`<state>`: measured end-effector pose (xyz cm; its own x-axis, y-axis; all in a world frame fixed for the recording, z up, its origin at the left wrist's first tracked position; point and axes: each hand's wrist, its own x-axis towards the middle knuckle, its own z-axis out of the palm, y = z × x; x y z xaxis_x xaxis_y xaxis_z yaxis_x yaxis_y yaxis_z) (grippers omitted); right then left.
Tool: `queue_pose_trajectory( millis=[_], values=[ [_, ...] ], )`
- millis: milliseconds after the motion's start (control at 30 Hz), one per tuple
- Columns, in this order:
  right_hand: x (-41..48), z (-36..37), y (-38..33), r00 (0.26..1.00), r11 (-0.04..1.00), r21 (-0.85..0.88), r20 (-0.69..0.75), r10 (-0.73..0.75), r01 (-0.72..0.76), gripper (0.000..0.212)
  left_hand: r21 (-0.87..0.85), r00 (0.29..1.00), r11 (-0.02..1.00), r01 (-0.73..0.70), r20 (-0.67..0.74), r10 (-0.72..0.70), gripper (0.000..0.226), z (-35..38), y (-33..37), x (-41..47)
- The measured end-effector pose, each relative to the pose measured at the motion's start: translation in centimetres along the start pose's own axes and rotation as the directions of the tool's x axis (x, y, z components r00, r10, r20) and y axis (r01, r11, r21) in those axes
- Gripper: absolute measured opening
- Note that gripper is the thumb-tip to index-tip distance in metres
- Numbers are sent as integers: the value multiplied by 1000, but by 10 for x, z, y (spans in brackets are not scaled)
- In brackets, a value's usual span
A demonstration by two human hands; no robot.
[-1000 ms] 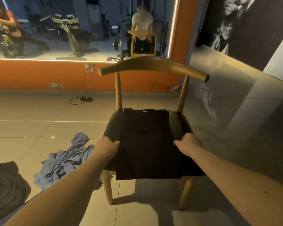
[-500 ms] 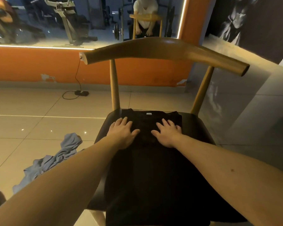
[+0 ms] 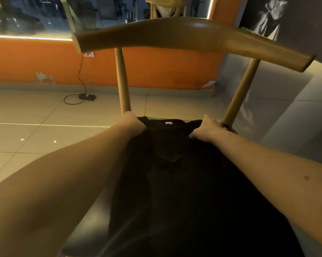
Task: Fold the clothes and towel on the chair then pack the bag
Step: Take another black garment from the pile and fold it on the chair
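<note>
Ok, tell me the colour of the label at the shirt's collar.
White label on a black shirt; head view.

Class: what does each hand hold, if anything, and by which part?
The left hand and right hand each grip the shirt at its collar-end corners.

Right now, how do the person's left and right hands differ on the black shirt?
The left hand grips the far left corner of the black fabric shirt, thumb hidden; the right hand grips its far right corner, thumb showing. Both curl into the cloth.
</note>
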<state>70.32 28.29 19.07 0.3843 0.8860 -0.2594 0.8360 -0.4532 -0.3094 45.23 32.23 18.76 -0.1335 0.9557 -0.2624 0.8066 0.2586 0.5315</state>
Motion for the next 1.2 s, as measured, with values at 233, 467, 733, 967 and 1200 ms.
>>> queue_pose_trajectory(
  millis=[233, 467, 733, 967, 1200],
  values=[
    [-15, -8, 0, 981, 969, 157, 9, -193, 189, 36, -180, 992, 980, -81, 83, 97, 37, -9, 1, -13],
    [-73, -44, 15, 936, 895, 283, -166, -310, 346, 13, -414, 953, 869, -272, 9, 302, 28, -56, -6, -102],
    [-184, -38, 48, 892, 869, 271, -311, -328, 414, 11, -413, 901, 808, -421, -83, 426, 24, -58, -51, -213],
    [-252, 2, 99, 887, 871, 239, -291, -358, 430, 14, -273, 870, 834, -480, -28, 491, 28, -16, -106, -269],
    [-277, 32, 136, 819, 830, 66, -225, -528, 554, 34, 34, 793, 792, -609, 27, 609, 30, 10, -143, -285]
  ],
)
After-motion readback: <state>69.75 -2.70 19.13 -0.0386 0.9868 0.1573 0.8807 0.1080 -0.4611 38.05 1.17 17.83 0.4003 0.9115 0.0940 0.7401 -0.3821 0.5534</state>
